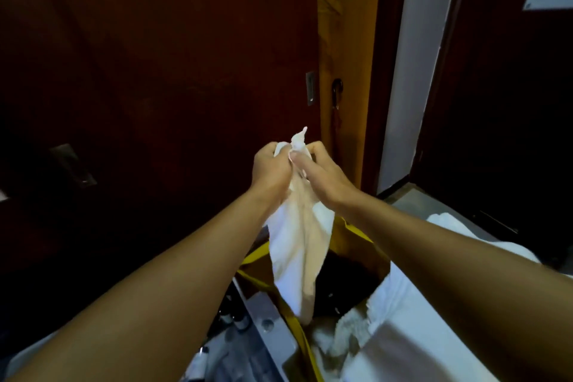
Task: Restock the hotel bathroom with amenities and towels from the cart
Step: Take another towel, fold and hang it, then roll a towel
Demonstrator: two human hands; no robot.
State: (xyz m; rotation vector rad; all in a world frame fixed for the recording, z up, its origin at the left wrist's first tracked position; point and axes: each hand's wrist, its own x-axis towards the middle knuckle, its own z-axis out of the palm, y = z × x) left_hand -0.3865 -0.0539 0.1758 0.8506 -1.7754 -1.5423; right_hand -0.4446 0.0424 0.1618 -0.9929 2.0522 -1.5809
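1. Holding a white cloth (297, 245) up at chest height, the left hand (273, 169) and the right hand (322, 172) meet at its top edge, knuckles almost touching
2. Fingers of both hands are curled and pinching the bunched top of the cloth; a small peak of fabric pokes up between them, and the rest hangs straight down below the wrists
3. Below the hanging end sits the cart (273, 332), with a yellow-rimmed bag (356, 260) open under the cloth and what look like small bottles (231, 318) in a dark tray on the left, though the light there is too poor to be sure
4. White towels (412, 332) lie heaped on the right side of the cart, touching the bag's edge
5. Ahead stand a dark wooden door (155, 71) and a lighter door frame (344, 71); no bathroom fixture is in view
6. As a judgement, the task is at an early or middle stage: one cloth is lifted clear of the cart, nothing visible has been placed in the bathroom, and the towels and amenities on the cart are left to carry in
7. The cloth's lower end hangs near the bag's mouth, apart from the towel heap
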